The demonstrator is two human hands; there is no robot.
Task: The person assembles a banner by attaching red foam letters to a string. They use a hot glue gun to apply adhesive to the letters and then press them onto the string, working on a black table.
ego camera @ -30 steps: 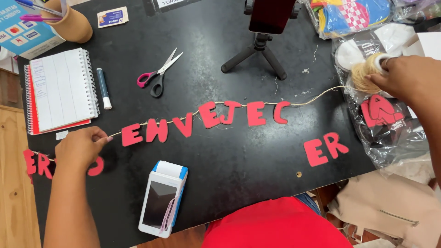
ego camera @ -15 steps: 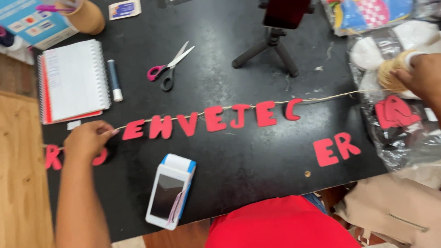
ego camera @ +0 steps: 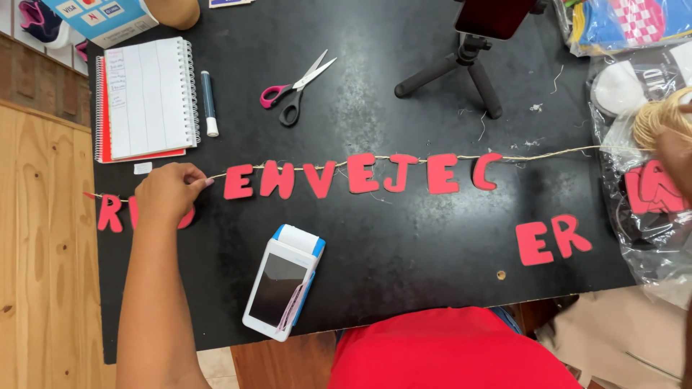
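Left hand [ego camera: 167, 193] down on the black counter [ego camera: 404, 252], fingertips pressed together and pinching the thin twine [ego camera: 548, 154] just left of the first strung letter. Twine pulled taut from there, running straight across the counter toward the right edge. Strung along it, a row of red cut-out letters [ego camera: 360, 175], hanging just below the line, evenly side by side. More red letters [ego camera: 110, 212] to the left of the hand, partly hidden beneath it. Right hand [ego camera: 676, 155] barely in view at the right edge, up against the ball of twine [ego camera: 656, 119]; cannot tell whether spread or closed around it. Ball sitting on a clear plastic bag [ego camera: 634, 238], with further red letters inside the bag. Two loose red letters [ego camera: 553, 239] lying apart, lower right on the counter, well below the line. Near the front edge, a white and blue card reader [ego camera: 283, 289], tilted, screen up. Up top, pink-handled scissors [ego camera: 295, 90], blades shut, pointing right. Just left of them a marker [ego camera: 207, 103], lying upright beside a spiral notebook [ego camera: 148, 97] open to a lined page. Small black tripod [ego camera: 461, 72] standing toward the back, well above the twine. Red shirt [ego camera: 447, 349] at the bottom of the view.
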